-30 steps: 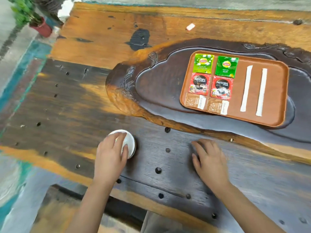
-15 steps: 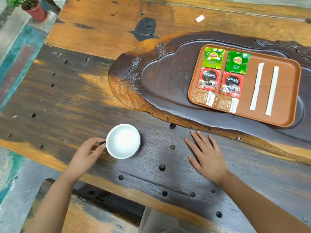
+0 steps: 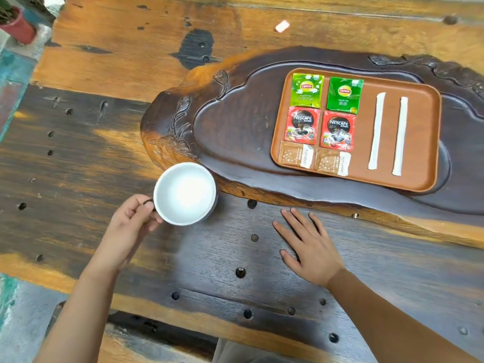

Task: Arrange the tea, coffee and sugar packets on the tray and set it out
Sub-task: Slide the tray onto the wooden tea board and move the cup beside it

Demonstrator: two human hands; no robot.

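Observation:
A brown tray (image 3: 421, 142) lies on the carved dark tea board (image 3: 235, 132) at the right. On its left half sit two green tea packets (image 3: 306, 90), two red coffee packets (image 3: 302, 124) below them, and two brown sugar packets (image 3: 296, 158) at the front. Two white stick packets (image 3: 377, 131) lie upright on the right half. My left hand (image 3: 131, 226) grips the handle of a white cup (image 3: 185, 193), which hangs at the tea board's front left edge. My right hand (image 3: 309, 242) rests flat on the table, fingers spread, in front of the tray.
The wooden table (image 3: 104, 158) has several round holes. A small white scrap (image 3: 282, 26) lies at the back. A red plant pot (image 3: 18, 28) stands on the floor at the far left.
My left hand took the cup by its handle and carried it up and to the right toward the tea board. My right hand flattened and stayed on the table.

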